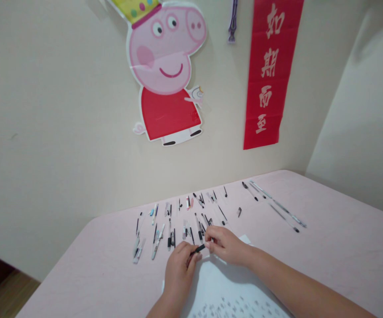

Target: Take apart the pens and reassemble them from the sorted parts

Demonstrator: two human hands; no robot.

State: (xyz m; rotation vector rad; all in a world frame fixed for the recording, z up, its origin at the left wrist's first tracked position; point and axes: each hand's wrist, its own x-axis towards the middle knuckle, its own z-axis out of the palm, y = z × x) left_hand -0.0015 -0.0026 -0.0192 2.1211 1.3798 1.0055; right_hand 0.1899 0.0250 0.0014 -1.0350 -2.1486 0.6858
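Note:
My left hand (180, 267) is closed round a black pen (200, 248), whose dark end sticks out to the right between thumb and fingers. At that end my right hand (223, 244) pinches with thumb and forefinger; its fingers hide whatever small part they grip. Both hands are above the top edge of a white sheet of paper (222, 282) that carries many small dark marks near the bottom. Just beyond the hands lie several taken-apart pens (169, 234), with barrels, caps and thin refills set in loose rows.
Pink cloth (337, 247) covers the table or bed. Toward the far right lie more pen parts (279, 210), long refills and clear tubes among them. A single dark cap (239, 212) lies apart. The wall behind bears a cartoon pig cutout (171, 110) and a red banner (271, 88).

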